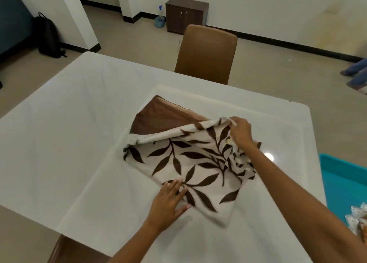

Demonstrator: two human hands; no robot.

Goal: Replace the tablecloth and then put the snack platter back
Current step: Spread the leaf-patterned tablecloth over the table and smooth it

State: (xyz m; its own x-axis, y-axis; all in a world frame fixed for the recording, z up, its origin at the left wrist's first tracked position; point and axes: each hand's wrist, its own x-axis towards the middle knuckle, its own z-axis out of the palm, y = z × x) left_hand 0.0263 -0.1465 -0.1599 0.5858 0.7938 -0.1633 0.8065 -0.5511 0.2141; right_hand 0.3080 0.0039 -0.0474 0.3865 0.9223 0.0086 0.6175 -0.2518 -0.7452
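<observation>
Cloth work is under way: the folded leaf-print tablecloth [190,163] lies near the table's [59,123] right edge, on the white cloth [83,183] to be replaced. The left hand [168,201] presses flat, fingers together, anchoring its near corner, while the right hand [241,132] pinches the top layer to peel it open (brown underside showing). The snack platter [341,183] waits beyond the table's right edge.

Left hand [168,200] lies flat, palm down, fingers straight and together, while the right hand [241,132], arm extended forward, has its fingers curled in a pinch.
</observation>
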